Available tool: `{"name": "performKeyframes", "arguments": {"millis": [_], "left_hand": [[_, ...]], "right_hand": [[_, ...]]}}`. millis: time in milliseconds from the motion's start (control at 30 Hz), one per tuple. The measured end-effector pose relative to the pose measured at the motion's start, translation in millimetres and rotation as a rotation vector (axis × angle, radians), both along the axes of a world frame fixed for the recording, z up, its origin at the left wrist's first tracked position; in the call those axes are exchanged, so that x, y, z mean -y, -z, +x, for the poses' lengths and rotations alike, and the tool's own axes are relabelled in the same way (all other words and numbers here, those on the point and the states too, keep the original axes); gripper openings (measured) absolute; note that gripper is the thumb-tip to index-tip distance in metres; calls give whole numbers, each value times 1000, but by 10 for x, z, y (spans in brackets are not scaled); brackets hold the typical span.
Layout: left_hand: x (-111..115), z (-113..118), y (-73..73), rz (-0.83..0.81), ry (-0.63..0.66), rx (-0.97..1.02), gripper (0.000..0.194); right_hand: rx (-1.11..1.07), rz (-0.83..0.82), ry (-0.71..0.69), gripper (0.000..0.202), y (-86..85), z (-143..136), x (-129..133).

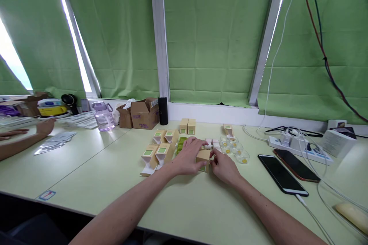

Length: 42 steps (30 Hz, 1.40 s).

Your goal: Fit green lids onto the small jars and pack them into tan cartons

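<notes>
My left hand and my right hand hold a small tan box between them, low over the table. The thumb and fingers of the left hand are round its left side, and the right fingertips press its right edge. Green items lie left of the box, partly behind my left hand. Beyond the box are small white containers, beside clear round dishes with yellow centres. Several tan boxes with open flaps stand to the left. Two closed tan boxes stand further back.
One more open box lies at the back. Brown cartons, a black cylinder and a clear bottle line the back left. Phones and a power strip with cables are at right. Another person's hands are at far left.
</notes>
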State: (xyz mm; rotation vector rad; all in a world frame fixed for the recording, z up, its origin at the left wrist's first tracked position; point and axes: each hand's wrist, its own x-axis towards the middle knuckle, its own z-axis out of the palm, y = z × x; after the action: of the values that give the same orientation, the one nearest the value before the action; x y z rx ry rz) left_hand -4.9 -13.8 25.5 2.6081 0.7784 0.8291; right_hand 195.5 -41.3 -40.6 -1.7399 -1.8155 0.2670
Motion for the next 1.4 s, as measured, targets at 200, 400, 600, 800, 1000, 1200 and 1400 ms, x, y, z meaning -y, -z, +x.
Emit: {"name": "performKeyframes", "arguments": {"millis": [200, 400, 600, 800, 1000, 1200, 1400], "left_hand": [[7, 47, -70, 48, 42, -114, 57], [-112, 74, -236, 79, 50, -114, 53], [-575, 187, -663, 182, -78, -93, 53], [-1120, 537, -723, 311, -254, -344, 59], [-1383, 845, -363, 323, -328, -465, 56], [-1510, 984, -67, 300, -391, -518, 48], [-1521, 980, 18, 305, -434, -542, 45]], "right_hand": [[-25, 17, -14, 19, 5, 10, 1], [-31, -13, -23, 23, -21, 10, 16], [-20, -34, 26, 32, -30, 8, 26], [16, -9, 3, 29, -31, -16, 68], [85, -26, 10, 29, -55, -45, 91], [113, -6, 11, 30, -54, -49, 89], [138, -30, 0, 32, -54, -48, 86]]}}
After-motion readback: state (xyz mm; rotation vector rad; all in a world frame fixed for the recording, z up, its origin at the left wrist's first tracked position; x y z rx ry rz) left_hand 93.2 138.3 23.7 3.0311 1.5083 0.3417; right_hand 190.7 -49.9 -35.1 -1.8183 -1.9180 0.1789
